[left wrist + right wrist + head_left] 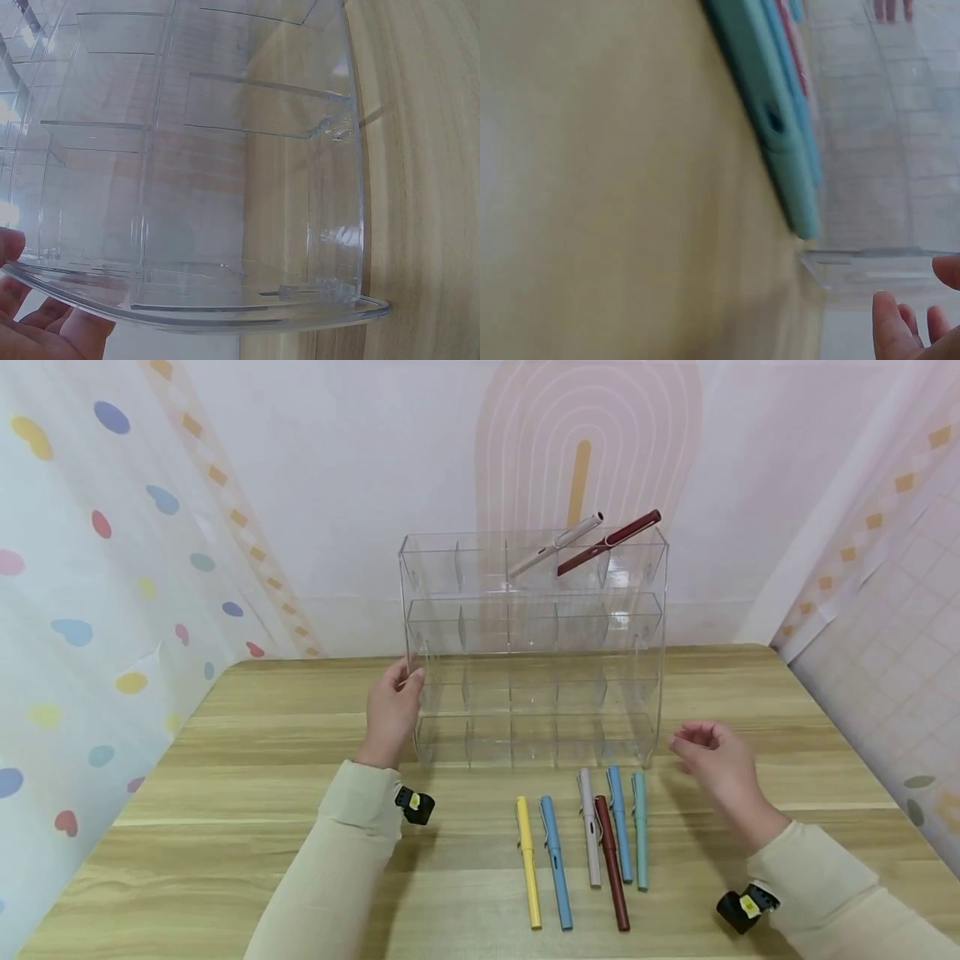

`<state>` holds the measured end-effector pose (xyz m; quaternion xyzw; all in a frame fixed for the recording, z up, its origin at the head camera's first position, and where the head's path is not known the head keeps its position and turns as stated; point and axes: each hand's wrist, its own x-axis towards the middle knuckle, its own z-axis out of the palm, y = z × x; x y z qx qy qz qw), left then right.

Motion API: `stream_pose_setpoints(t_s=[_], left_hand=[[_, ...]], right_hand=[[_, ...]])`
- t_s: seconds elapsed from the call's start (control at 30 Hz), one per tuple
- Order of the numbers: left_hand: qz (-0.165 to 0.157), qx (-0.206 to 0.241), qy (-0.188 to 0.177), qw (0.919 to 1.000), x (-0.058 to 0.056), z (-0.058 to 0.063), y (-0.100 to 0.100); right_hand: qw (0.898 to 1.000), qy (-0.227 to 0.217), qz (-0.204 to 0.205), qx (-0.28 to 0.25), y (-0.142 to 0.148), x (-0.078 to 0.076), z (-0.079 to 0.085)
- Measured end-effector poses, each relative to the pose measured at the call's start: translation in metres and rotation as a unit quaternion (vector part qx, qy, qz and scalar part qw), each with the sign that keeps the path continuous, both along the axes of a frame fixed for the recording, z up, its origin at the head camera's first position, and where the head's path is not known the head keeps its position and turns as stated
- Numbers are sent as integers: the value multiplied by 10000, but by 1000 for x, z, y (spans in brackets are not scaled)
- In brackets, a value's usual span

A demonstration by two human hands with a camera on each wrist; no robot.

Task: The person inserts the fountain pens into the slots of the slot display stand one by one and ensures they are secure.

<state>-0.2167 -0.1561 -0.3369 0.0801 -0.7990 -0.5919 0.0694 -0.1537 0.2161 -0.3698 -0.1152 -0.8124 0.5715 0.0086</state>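
Observation:
A clear acrylic pen rack (534,668) with tiered compartments stands upright on the table. My left hand (395,706) grips its left side edge, thumb on one face and fingers on the other, as the left wrist view shows. A pale pen (557,545) and a dark red pen (609,542) lean in the top tier. To the right of the rack, my right hand (720,764) hovers apart from it with fingers loosely bent and nothing held. Nearest to that hand among the loose pens is the teal pen (640,831).
Several capped pens lie before the rack: a yellow pen (528,864), a blue pen (557,864), a lilac-grey pen (589,828), a dark red pen (612,864) and another blue pen (620,825). A patterned cloth (337,468) hangs behind the wooden table (247,793).

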Motion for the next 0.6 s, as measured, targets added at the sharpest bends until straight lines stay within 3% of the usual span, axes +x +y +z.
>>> stream_pose_setpoints(t_s=[0.17, 0.33, 0.6], left_hand=[[-11, -51, -17, 10000, 0, 0, 0], [6, -56, -13, 10000, 0, 0, 0], [-1, -64, 41, 10000, 0, 0, -1]], right_hand=[[9992, -300, 266, 93, -3, 8, -10], [9973, -439, 473, 343, -9, 13, -19], [9953, -574, 716, 320, -14, 17, -28]])
